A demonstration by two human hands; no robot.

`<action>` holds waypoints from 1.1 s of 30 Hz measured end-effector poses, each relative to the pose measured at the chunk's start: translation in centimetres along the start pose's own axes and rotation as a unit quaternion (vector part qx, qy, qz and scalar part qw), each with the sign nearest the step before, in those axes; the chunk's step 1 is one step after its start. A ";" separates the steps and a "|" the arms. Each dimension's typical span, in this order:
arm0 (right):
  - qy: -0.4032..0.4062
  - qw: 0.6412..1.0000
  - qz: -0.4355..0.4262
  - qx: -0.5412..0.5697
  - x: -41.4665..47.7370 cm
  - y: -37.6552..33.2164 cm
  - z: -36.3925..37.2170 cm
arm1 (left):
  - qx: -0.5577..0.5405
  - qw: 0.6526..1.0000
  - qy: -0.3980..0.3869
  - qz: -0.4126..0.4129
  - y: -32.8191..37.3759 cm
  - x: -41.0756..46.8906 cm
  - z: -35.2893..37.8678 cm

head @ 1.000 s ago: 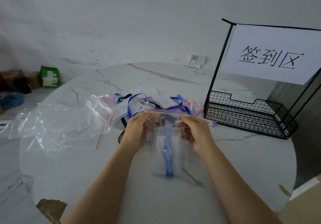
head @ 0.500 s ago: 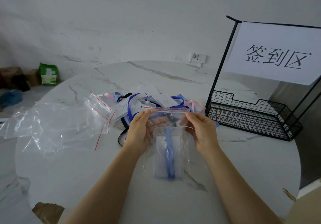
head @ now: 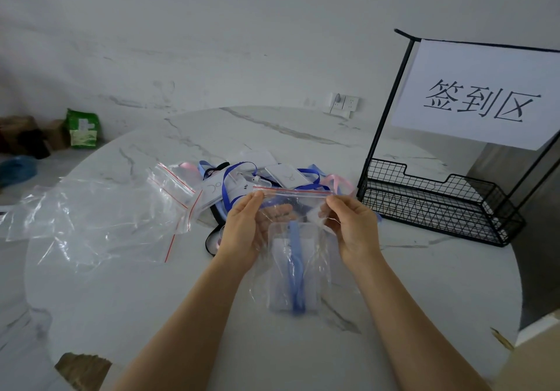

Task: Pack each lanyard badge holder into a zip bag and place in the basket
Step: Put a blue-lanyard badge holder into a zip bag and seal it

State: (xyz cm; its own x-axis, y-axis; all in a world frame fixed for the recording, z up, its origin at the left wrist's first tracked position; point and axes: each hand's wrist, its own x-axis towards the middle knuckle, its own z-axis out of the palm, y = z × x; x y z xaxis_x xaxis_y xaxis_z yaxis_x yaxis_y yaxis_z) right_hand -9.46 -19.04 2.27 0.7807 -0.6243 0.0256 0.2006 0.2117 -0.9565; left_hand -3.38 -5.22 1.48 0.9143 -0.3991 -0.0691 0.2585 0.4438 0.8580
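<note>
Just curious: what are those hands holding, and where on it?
A clear zip bag with a badge holder inside; the left hand and right hand pinch its top corners.

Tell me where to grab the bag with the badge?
Likely the red zip strip on top: pinch its ends from each side, as the left hand and right hand do. It's the straight edge, and the badge hangs below.

On my feed I see a round white marble table (head: 424,284). Beyond it, a white socket (head: 345,104) sits low on the wall. On the floor at far left lie a green packet (head: 82,128), brown boxes (head: 18,131) and a blue bundle (head: 16,170). A white paper sign (head: 478,96) with black characters hangs at the right.
</note>
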 end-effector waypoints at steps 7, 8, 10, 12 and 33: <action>0.020 0.998 -0.045 -0.035 0.2 0.4 0.1 | -0.012 1.000 0.001 -0.023 0.2 -0.4 0.3; 0.020 0.998 -0.045 -0.037 0.1 0.4 0.1 | -0.013 1.000 0.003 -0.025 0.2 -0.4 0.4; 0.013 0.999 -0.038 -0.029 0.1 0.3 0.1 | -0.021 1.000 0.005 -0.023 0.2 -0.5 0.5; -0.001 1.000 -0.025 -0.011 0.1 0.1 0.0 | -0.026 0.999 0.005 -0.021 0.1 -0.7 0.5; -0.020 0.999 -0.021 -0.040 0.0 0.3 -0.1 | -0.003 0.999 -0.002 -0.034 0.4 -1.0 0.8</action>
State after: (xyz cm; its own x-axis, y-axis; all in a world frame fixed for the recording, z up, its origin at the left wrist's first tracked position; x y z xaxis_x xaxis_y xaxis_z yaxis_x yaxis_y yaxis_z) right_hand -9.43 -19.07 1.90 0.7958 -0.6008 0.0755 0.1862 0.1241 -0.9747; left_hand -4.49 -5.30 2.31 0.8930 -0.4322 -0.1258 0.3226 0.4198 0.8484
